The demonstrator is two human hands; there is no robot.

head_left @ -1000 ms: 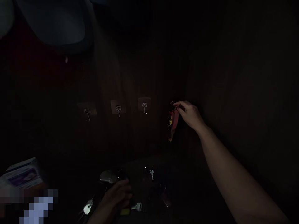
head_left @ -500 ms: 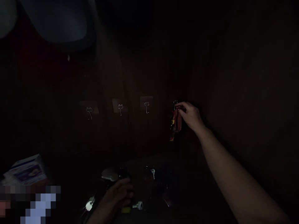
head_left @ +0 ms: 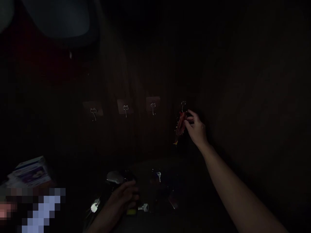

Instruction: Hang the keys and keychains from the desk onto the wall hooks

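Observation:
A dark red key pouch or tag, with a small yellow piece at its lower end, hangs tilted just below the rightmost wall hook. The fingers of my right hand are bent against its right edge, thumb and forefinger on it. Low over the dark surface, my left hand is open, its fingers loosely curled and slightly apart. Under its fingertips lies a yellow tag, beside a silver key. Dim light hides the finer detail of what the right fingers touch.
Three more hooks on clear pads, a left one, a middle one and a right one, line the dark wall. Below lie bright keys, a grey oval object, another key and a box.
My right hand has dropped slightly from the hook to the side of the red item. That item has turned and its lower end has swung left. My left hand stays nearly still.

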